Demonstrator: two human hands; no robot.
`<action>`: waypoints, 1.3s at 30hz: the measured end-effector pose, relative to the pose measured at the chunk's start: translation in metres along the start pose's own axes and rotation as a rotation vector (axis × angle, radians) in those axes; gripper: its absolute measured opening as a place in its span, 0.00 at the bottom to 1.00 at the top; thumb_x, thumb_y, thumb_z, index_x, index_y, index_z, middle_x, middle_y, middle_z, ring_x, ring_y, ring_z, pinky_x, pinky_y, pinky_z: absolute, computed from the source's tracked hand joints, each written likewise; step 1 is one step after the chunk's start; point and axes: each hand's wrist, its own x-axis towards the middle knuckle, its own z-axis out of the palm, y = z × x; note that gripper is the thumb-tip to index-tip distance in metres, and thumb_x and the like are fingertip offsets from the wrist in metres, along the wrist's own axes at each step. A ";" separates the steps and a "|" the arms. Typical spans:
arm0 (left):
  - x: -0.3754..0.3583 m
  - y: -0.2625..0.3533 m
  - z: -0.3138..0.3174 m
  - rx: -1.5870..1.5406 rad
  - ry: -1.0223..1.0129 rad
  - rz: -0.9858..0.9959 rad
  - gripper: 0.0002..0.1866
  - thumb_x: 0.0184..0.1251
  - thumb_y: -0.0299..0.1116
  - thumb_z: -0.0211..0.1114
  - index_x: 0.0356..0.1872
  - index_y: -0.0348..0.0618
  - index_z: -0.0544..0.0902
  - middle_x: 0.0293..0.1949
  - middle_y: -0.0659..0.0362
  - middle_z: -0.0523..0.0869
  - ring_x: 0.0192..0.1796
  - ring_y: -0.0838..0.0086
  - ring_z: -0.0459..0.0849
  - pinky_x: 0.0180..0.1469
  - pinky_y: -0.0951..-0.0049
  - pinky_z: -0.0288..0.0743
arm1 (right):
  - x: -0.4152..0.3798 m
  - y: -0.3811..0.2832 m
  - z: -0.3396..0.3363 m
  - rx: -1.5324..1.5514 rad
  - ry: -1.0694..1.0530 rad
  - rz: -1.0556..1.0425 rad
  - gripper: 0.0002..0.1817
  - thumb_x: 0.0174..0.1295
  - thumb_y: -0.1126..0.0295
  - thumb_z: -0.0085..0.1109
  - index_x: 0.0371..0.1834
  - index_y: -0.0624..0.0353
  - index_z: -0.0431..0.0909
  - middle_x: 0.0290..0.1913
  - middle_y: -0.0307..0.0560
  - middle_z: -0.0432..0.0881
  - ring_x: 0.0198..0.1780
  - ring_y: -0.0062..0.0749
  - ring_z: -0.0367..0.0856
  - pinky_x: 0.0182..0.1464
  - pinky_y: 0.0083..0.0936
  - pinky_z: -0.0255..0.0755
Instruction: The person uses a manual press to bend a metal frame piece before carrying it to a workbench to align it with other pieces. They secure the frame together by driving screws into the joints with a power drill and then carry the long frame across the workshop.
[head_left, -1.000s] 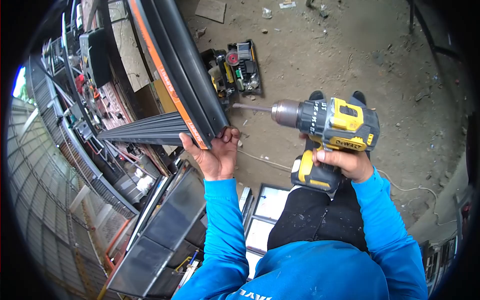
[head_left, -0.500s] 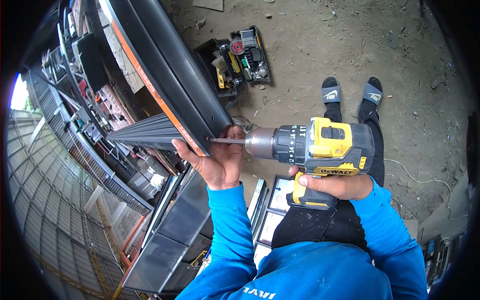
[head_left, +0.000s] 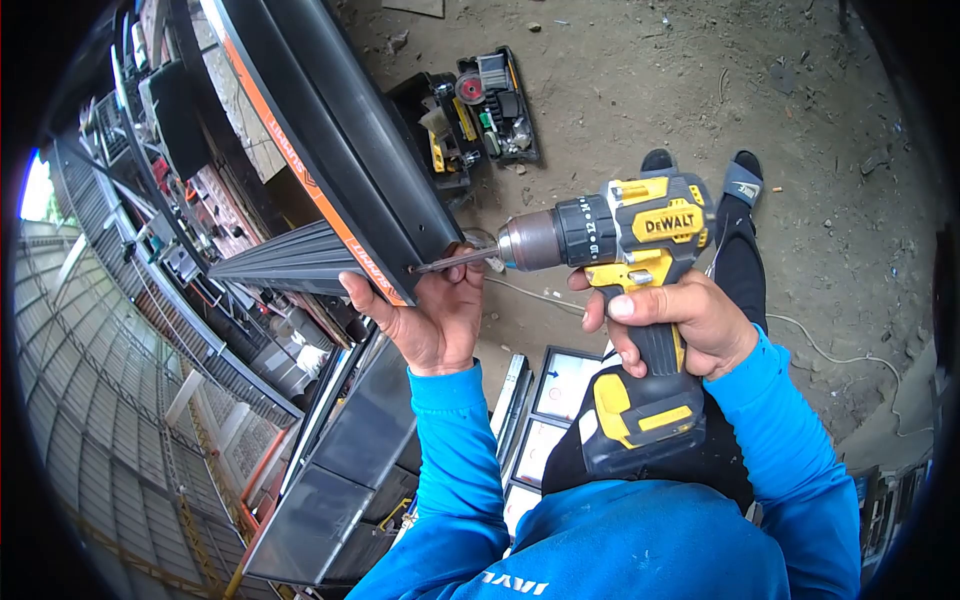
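1. The left hand (head_left: 430, 315) grips the lower corner of the long frame rail (head_left: 340, 150), where a crosspiece (head_left: 290, 262) runs off to the left.
2. The right hand (head_left: 680, 325) holds the drill (head_left: 630, 260) to the right of that corner, its bit (head_left: 455, 262) touching the rail just above the left hand's fingers.
3. On the ground (head_left: 700, 80) beyond the rail lies an open tool case (head_left: 475, 115).
4. The person's feet (head_left: 700, 175) stand right of the case, behind the drill.
5. Flat panels (head_left: 545, 415) lie below the hands, between the arms.
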 end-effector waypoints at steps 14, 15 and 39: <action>0.002 -0.002 0.003 -0.064 0.086 0.059 0.36 0.53 0.72 0.65 0.56 0.59 0.79 0.44 0.61 0.81 0.35 0.69 0.71 0.40 0.69 0.74 | 0.000 0.012 -0.001 0.149 -0.028 0.051 0.27 0.60 0.68 0.63 0.61 0.68 0.71 0.41 0.52 0.83 0.26 0.28 0.81 0.25 0.25 0.79; 0.001 -0.002 0.006 -0.065 0.087 0.058 0.36 0.53 0.72 0.65 0.56 0.59 0.79 0.44 0.61 0.81 0.35 0.69 0.71 0.40 0.69 0.74 | 0.000 0.012 0.000 0.130 -0.022 0.028 0.26 0.60 0.69 0.63 0.61 0.68 0.71 0.41 0.52 0.83 0.26 0.28 0.81 0.26 0.25 0.79; 0.002 0.004 -0.008 -0.233 -0.142 -0.035 0.34 0.57 0.67 0.66 0.59 0.59 0.80 0.55 0.59 0.83 0.47 0.62 0.79 0.51 0.58 0.76 | 0.001 -0.027 -0.004 -1.182 -0.164 -0.537 0.23 0.49 0.67 0.69 0.52 0.50 0.81 0.47 0.45 0.84 0.51 0.38 0.83 0.55 0.34 0.77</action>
